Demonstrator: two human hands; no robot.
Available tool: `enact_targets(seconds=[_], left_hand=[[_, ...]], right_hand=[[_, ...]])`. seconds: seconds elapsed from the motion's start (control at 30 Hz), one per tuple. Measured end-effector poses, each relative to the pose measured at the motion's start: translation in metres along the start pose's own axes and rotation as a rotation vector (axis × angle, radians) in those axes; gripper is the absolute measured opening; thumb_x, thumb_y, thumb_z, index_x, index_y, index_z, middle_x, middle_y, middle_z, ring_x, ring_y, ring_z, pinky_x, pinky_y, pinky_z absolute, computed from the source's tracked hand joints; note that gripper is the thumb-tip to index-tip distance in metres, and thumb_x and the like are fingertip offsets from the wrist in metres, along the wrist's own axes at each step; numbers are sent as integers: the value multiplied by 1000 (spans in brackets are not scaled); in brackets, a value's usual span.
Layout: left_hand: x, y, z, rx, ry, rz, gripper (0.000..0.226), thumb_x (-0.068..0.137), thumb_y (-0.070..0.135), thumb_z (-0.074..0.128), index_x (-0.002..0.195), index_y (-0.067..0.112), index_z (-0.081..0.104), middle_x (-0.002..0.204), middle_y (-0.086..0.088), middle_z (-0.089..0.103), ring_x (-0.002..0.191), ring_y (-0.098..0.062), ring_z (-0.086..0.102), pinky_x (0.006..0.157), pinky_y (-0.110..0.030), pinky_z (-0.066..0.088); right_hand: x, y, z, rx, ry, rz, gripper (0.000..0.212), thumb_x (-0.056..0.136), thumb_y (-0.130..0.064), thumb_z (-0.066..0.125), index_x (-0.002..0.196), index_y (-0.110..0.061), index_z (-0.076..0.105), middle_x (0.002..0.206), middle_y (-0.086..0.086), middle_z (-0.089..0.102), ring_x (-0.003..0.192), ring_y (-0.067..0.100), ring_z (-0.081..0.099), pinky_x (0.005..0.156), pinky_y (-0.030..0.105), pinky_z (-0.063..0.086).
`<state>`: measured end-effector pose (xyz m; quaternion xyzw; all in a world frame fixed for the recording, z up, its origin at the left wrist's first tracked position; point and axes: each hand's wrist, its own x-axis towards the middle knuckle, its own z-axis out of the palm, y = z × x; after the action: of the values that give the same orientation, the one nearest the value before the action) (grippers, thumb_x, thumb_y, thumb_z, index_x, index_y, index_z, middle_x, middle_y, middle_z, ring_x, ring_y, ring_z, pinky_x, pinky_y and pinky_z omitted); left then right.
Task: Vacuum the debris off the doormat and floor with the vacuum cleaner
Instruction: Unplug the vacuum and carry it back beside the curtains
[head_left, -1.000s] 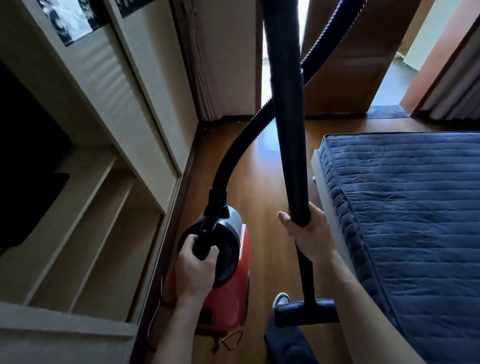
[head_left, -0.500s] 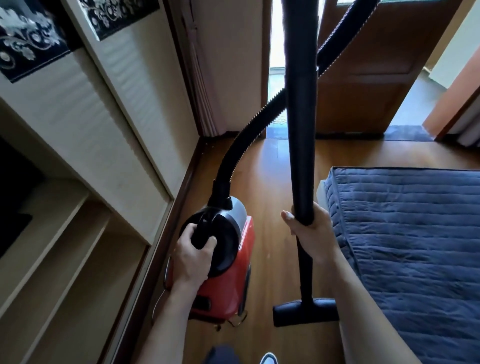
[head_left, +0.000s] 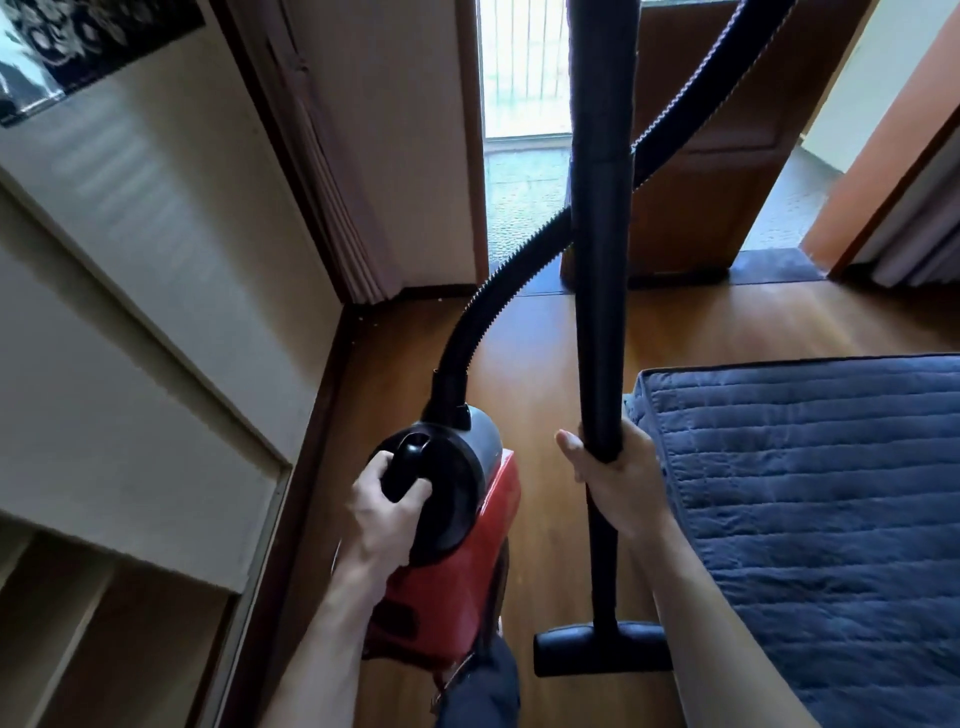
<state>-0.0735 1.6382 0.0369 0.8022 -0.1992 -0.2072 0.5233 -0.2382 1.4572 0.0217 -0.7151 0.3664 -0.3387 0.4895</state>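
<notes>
The doorway (head_left: 522, 171) has come nearer. The left hand (head_left: 384, 512) grips the handle of the red vacuum (head_left: 462, 582), the right hand (head_left: 615, 480) wraps the wand (head_left: 600, 260). The doormat (head_left: 769, 265) lies ahead by the doorway, so vacuuming is probably about to start

Your left hand (head_left: 382, 512) grips the black handle (head_left: 408, 467) on the red vacuum (head_left: 457, 566), near the left wall (head_left: 156, 322). Your right hand (head_left: 615, 478) wraps the black wand (head_left: 600, 260), which stands about upright with its nozzle (head_left: 597, 649) low over the wood floor (head_left: 545, 374). The hose (head_left: 498, 280) curves up from the vacuum and crosses behind the wand. A blue quilted mattress (head_left: 810, 519) lies right; a dark doormat (head_left: 769, 265) lies far, at the doorway.
</notes>
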Motion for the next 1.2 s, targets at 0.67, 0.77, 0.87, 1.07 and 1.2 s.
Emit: enact_targets(seconds=[0.67,0.77,0.87,1.07,1.2], left_hand=[[346,87,64,92,-82,58,13,86,17,64,78,24,56,70,-11,61,53,-24,55,37,-30,41],[387,99,85,71,-82,51,13,86,18,64,78,25,56,61,-9,54,43,-22,50,34,-26,39],[433,114,110,53,-71,52,14,86,17,63,77,25,56,56,-4,51,43,-21,47,35,-27,38],[532,162,177,55,-74,62,15,86,16,62,76,25,56,57,-5,51,44,-22,47,34,-25,37],[591,196,226,56,-80,58,17,85,15,63,74,26,56,55,-4,51,42,-22,45,34,-25,36]], right_hand=[[334,-4,100,-21,50,-49,39,85,-29,78,73,-2,52,61,16,58,58,33,57,56,44,51],[381,7,97,-16,80,-54,49,78,-48,70,72,-3,51,64,22,55,59,42,55,56,53,50],[435,15,94,2,62,-66,45,79,-46,70,70,-7,49,62,19,54,57,39,53,55,52,48],[559,37,83,34,30,-67,41,81,-44,71,69,-12,47,62,18,52,58,39,50,54,52,46],[641,49,59,30,15,-73,37,83,-42,71,73,-13,50,65,20,51,61,42,51,54,55,48]])
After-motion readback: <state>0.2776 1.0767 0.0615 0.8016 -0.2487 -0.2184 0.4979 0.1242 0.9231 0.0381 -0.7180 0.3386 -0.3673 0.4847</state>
